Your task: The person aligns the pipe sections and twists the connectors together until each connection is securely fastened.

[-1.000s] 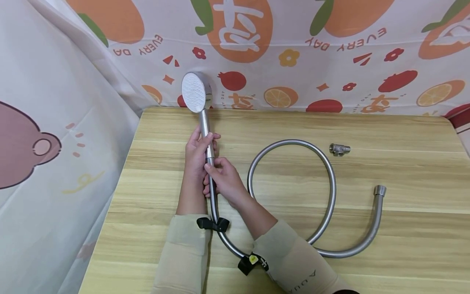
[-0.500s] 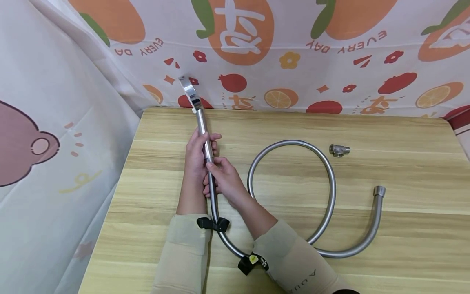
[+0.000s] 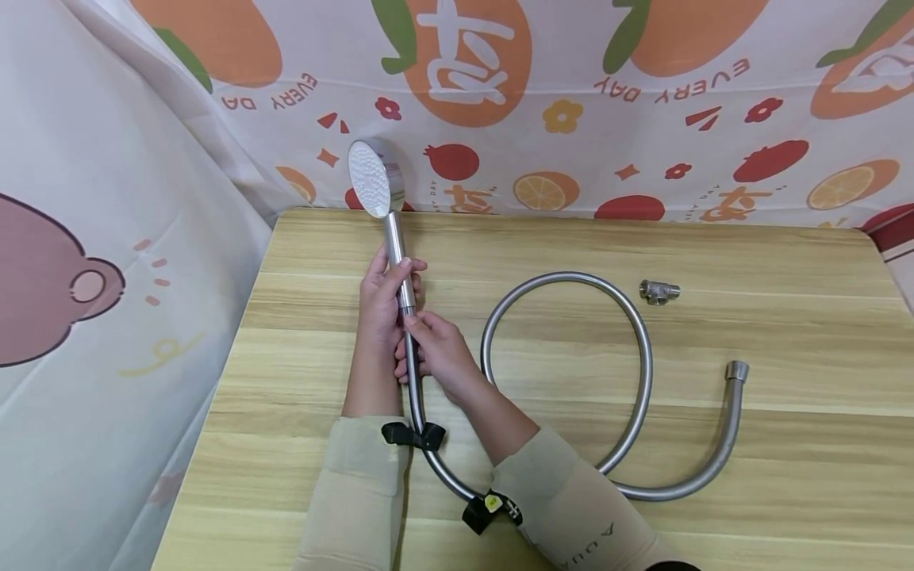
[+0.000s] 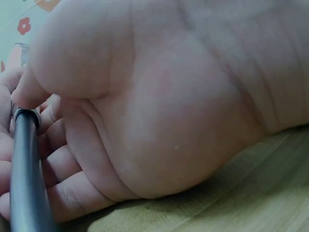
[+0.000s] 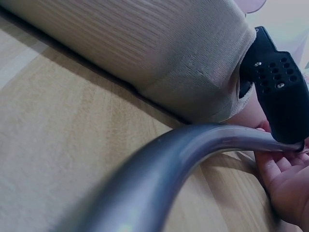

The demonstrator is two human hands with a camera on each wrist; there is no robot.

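A chrome hand shower (image 3: pixel 397 254), its white spray face turned toward the left, leans up over the table's far edge. My left hand (image 3: pixel 378 305) grips its metal handle, with the thumb across the front. Just below, my right hand (image 3: pixel 444 353) pinches the upper end of the grey shower hose (image 3: pixel 646 357) where it meets the handle. In the left wrist view, the hose (image 4: pixel 30 164) runs up to a ring at the handle's bottom, in front of the left fingers. The right wrist view has the hose (image 5: pixel 178 154) curving close to the camera.
The hose loops over the wooden table (image 3: pixel 286 381) and ends in a metal nut (image 3: pixel 738 370) at the right. A small metal tee fitting (image 3: pixel 659 292) lies behind it. Fruit-printed cloth (image 3: pixel 564 151) hangs along the back edge. Black wrist cameras (image 3: pixel 414 435) sit by the sleeves.
The shower head has turned: its spray face showed at first, then it stood edge-on, and now the face shows again. Both hands keep nearly the same place; the hose loop has not moved.
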